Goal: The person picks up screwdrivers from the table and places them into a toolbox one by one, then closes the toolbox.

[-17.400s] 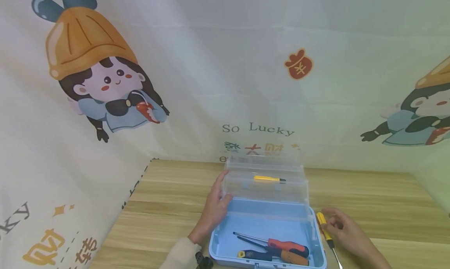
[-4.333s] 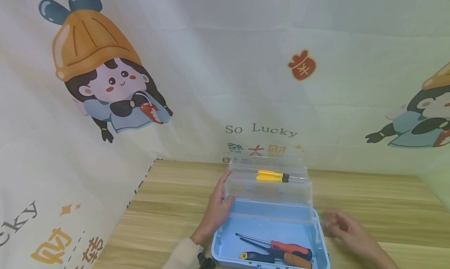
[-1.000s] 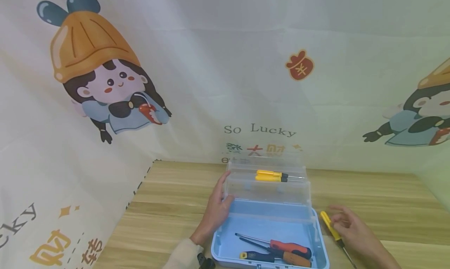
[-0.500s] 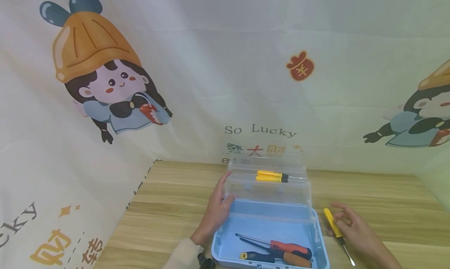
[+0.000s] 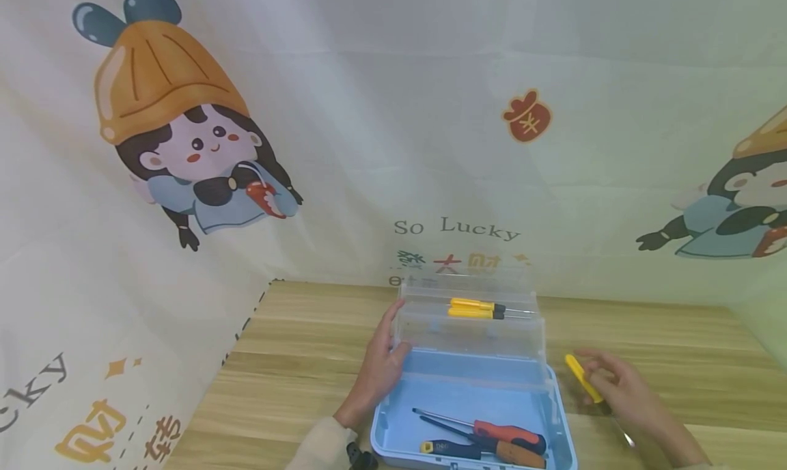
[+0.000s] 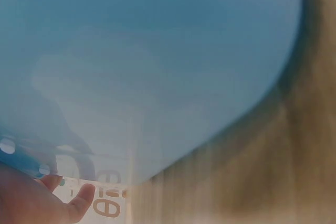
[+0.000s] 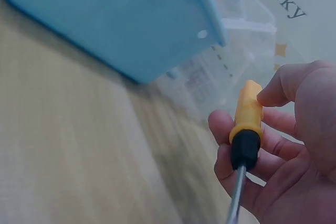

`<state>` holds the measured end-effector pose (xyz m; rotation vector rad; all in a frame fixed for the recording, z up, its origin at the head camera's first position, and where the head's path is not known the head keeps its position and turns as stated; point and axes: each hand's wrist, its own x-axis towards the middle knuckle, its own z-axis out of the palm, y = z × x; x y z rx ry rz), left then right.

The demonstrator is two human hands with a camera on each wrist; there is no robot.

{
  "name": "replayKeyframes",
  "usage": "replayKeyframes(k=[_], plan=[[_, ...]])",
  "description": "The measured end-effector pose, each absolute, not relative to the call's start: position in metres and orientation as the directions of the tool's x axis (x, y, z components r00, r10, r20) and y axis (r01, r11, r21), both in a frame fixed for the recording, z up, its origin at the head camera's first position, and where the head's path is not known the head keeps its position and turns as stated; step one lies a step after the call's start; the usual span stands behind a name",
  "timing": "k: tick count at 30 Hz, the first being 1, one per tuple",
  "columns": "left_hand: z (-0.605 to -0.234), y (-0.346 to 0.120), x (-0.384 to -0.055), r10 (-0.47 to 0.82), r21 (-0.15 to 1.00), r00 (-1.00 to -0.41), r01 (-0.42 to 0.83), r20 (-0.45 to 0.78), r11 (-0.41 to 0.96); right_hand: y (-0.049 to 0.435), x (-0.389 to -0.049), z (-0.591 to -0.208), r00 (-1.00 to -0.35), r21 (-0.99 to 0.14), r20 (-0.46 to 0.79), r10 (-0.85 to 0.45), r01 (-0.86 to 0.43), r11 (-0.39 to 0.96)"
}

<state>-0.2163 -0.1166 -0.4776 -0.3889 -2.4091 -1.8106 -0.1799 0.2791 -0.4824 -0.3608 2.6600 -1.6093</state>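
Note:
My right hand point(image 5: 630, 391) holds a yellow-handled screwdriver point(image 7: 249, 109) between thumb and fingers, just right of the toolbox. Its metal shaft points back toward me. My left hand point(image 5: 376, 367) grips the left edge of the raised clear plastic lid point(image 5: 467, 335), thumb in front. In the left wrist view only a few fingertips show below the blue wall. Two yellow screwdrivers point(image 5: 475, 313) lie side by side in the lid's compartment. The light-blue toolbox point(image 5: 467, 388) stands open, with a red-handled screwdriver point(image 5: 507, 432) and other tools in its base.
Beside the red one lie a brown-handled tool point(image 5: 519, 454) and a dark-blue-handled tool with a yellow end point(image 5: 449, 448). A small black object point(image 5: 359, 456) is by the left sleeve. A printed curtain point(image 5: 344, 115) hangs behind the wooden table point(image 5: 295, 347).
Since the oldest frame, a second yellow screwdriver has come into the lid. Over the last second my right hand has lifted another yellow screwdriver slightly up and away from the box. My left hand stays put.

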Motion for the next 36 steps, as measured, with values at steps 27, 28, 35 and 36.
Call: replayKeyframes(k=[27, 28, 35, 36], plan=[[-0.479, -0.118, -0.217, 0.147, 0.936, -0.961, 0.263, 0.233, 0.234, 0.275, -0.190, -0.452, -0.957, -0.820, 0.238, -0.168, -0.291, 0.494], [-0.479, -0.118, -0.218, 0.147, 0.936, -0.961, 0.262, 0.233, 0.235, 0.275, -0.191, -0.452, -0.950, -0.818, 0.257, -0.175, -0.310, 0.484], [-0.479, -0.117, -0.218, 0.146, 0.937, -0.962, 0.262, 0.232, 0.233, 0.272, -0.194, -0.447, -0.916, -0.810, 0.318, -0.245, -0.397, 0.432], [-0.479, -0.117, -0.218, 0.147, 0.936, -0.961, 0.263, 0.233, 0.233, 0.271, -0.194, -0.446, -0.916, -0.811, 0.314, -0.250, -0.395, 0.432]])
